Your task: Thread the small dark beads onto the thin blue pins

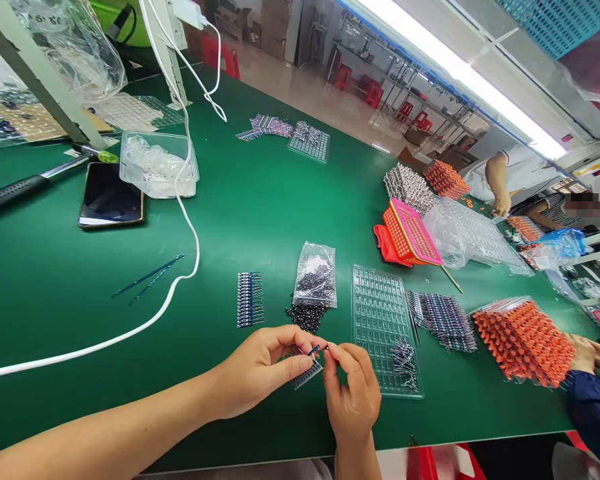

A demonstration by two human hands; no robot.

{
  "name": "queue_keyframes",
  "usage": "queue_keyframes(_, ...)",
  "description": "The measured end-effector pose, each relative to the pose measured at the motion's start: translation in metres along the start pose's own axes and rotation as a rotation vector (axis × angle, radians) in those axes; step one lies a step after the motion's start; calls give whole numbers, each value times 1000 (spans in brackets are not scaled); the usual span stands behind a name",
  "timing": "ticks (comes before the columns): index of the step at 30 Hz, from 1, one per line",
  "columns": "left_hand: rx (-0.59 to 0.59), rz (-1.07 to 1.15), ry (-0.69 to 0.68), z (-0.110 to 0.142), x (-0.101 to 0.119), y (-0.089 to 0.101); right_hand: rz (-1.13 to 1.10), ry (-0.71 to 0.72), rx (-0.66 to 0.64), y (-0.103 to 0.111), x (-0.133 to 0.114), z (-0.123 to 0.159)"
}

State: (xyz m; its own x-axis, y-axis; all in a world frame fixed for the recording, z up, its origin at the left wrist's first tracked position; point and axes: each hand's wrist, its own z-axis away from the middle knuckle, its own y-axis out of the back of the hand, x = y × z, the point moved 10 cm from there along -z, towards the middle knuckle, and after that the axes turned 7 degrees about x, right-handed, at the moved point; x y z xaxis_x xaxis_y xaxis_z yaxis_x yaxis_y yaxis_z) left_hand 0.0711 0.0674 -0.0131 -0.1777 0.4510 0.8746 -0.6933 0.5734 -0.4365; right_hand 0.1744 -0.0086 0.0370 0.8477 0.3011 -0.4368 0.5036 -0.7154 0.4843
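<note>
In the left hand (267, 363), a small grey strip (307, 378) is pinched above the desk (245, 200); beside a blue tip (314, 349), a tiny dark piece (327, 347) is pinched by the right hand (353, 387). The strip is judged light and stiff, best gripped by its edges; the piece, slippery.

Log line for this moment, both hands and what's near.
left hand: holds blue strip | right hand: pinched near strip's end | beyond: black beads, clear bag

The left hand (265, 368) is showing bare; the right hand (354, 395) is showing bare too; both arms (145, 421) are looking plain; some pale cloth (300, 471) is peeking out below.
</note>
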Motion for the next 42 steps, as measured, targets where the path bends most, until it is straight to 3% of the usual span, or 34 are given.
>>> queue_keyframes(8, -25, -264, -92, 0, 8, 2, -13, -3, -28, -1, -1, 0)
queue_keyframes(15, -23, 23, 45, -4, -1, -1, -20, -24, -24, -2, 0, 1)
queue_keyframes(21, -34, 50, 59, -2, -5, -4, 1, -75, 31, 3, 3, 0)
queue_keyframes(26, -58, 96, 46, -1, -5, -8, -52, -93, 3, 2, 3, 0)
queue_keyframes(34, -31, -170, -63, 3, 4, -3, -103, -199, -32, 0, 13, 5)
queue_keyframes(38, -20, -280, -117, 2, 8, -2, -119, -177, -46, -1, 11, 3)
queue_keyframes(42, -22, -255, -107, 0, 7, 0, -122, -141, -62, -2, 7, 0)
